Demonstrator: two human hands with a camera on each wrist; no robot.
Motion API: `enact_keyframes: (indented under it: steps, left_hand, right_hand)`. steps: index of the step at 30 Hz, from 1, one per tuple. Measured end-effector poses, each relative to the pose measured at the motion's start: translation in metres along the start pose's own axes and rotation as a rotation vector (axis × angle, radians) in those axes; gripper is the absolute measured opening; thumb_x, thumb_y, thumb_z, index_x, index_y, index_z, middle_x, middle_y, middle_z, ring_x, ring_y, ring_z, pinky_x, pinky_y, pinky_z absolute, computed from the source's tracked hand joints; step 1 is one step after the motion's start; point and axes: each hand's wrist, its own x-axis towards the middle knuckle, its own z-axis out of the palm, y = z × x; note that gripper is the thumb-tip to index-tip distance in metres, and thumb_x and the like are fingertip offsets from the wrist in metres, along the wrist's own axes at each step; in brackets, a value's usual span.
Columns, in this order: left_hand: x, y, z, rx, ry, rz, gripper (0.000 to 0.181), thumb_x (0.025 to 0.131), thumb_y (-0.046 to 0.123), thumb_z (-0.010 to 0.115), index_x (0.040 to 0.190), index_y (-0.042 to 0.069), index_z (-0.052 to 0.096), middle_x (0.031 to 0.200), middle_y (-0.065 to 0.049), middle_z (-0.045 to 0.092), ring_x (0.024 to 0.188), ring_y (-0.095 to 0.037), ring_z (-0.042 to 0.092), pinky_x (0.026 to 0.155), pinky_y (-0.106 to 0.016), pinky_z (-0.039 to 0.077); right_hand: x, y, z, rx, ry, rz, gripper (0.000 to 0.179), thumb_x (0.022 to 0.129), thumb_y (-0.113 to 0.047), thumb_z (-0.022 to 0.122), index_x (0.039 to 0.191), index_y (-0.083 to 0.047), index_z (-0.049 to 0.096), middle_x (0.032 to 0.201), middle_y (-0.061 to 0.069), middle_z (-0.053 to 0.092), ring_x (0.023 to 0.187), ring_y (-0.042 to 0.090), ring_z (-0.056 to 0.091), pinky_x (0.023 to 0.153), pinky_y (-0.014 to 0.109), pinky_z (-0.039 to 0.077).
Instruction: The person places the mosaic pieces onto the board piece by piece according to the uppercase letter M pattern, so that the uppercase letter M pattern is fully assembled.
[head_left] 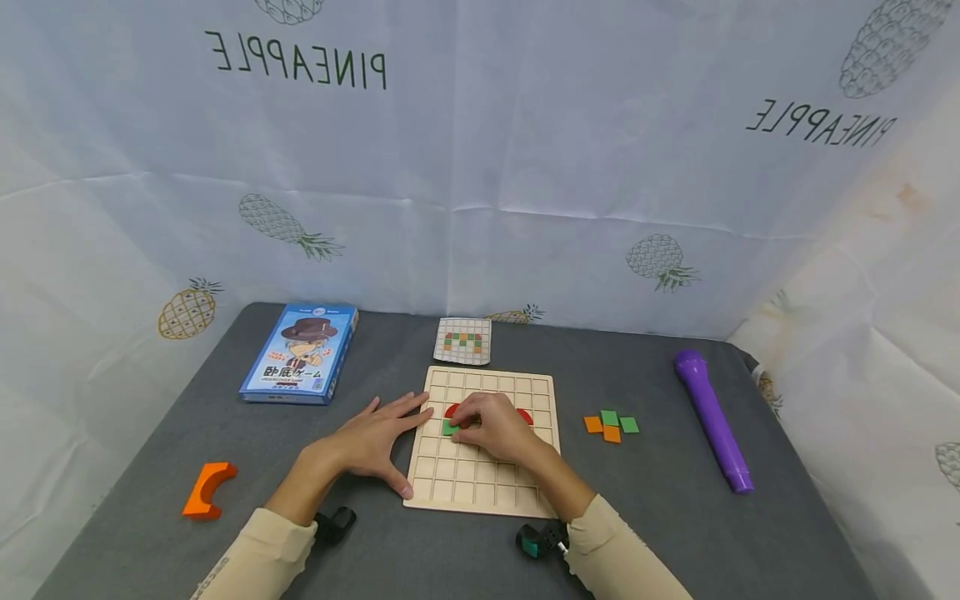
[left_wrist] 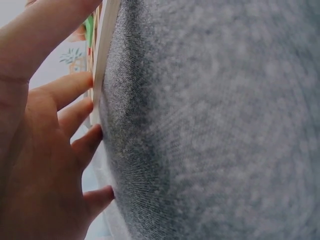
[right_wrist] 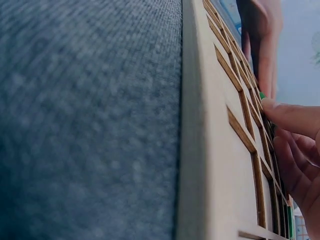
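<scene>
A square wooden grid board [head_left: 480, 492] lies on the table. My left hand [head_left: 367, 442] has its fingers spread at the board's left side, fingertips on the upper edge and thumb near the lower left corner. Over the board, my right hand [head_left: 498, 429] pinches a small green square tile [head_left: 449, 427] at the left part of the grid. In the right wrist view the thumb [right_wrist: 295, 117] meets a sliver of green close over the grid. Red pieces [head_left: 525, 416] show on either side of the right hand, which hides the cells between them.
A pattern card [head_left: 462, 342] lies behind the board. Orange and green tiles [head_left: 611, 423] sit to its right, before a purple microphone-shaped stick [head_left: 716, 421]. At left are a blue game box [head_left: 300, 354] and an orange arch block [head_left: 206, 490]. A patterned curtain [head_left: 480, 167] hangs behind.
</scene>
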Motion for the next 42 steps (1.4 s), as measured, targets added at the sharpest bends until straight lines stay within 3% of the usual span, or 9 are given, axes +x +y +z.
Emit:
enact_keyframes:
  steps: [6,16,29,37,42]
  left_hand:
    - [-0.002,-0.001,-0.001,-0.019,-0.006,0.012,0.123,0.063,0.062,0.090,0.161,0.014,0.033,0.174,-0.007,0.016,0.161,-0.038,0.015,0.121,-0.076,0.007]
    - [-0.002,-0.001,-0.002,-0.028,-0.014,0.011,0.122,0.064,0.061,0.090,0.161,0.014,0.032,0.174,-0.008,0.016,0.161,-0.038,0.014,0.122,-0.076,0.006]
    - [-0.001,-0.002,-0.002,-0.022,-0.011,0.007,0.123,0.064,0.061,0.090,0.162,0.015,0.032,0.174,-0.008,0.016,0.161,-0.038,0.014,0.122,-0.076,0.006]
    - [0.000,-0.003,-0.002,-0.012,-0.018,0.010,0.124,0.064,0.063,0.089,0.162,0.015,0.031,0.174,-0.007,0.015,0.161,-0.037,0.014,0.122,-0.076,0.006]
    - [-0.001,-0.001,-0.002,-0.028,-0.016,0.017,0.123,0.065,0.062,0.089,0.162,0.014,0.031,0.174,-0.009,0.015,0.161,-0.039,0.014,0.121,-0.077,0.006]
  right_hand:
    - [0.000,0.001,0.002,0.014,-0.015,0.031,0.013,0.085,-0.016,0.083,0.097,-0.013,0.082,0.102,-0.001,0.076,0.087,0.007,0.067,0.075,0.016,0.054]
    - [0.001,0.002,0.002,0.002,-0.011,0.038,0.013,0.085,-0.015,0.083,0.097,-0.013,0.083,0.100,-0.002,0.075,0.094,0.012,0.068,0.083,0.021,0.055]
    - [0.002,0.002,-0.002,0.059,-0.042,0.046,0.010,0.087,-0.015,0.082,0.097,-0.012,0.082,0.101,-0.001,0.074,0.092,0.012,0.066,0.078,0.019,0.053]
    - [-0.005,0.006,-0.014,0.148,-0.076,0.018,0.024,0.087,-0.020,0.082,0.110,-0.013,0.078,0.107,0.001,0.074,0.087,0.005,0.063,0.077,0.021,0.054]
    - [-0.011,0.008,-0.026,0.163,-0.094,-0.009,0.031,0.089,-0.024,0.080,0.117,-0.011,0.076,0.115,0.005,0.074,0.092,0.013,0.065,0.081,0.023,0.054]
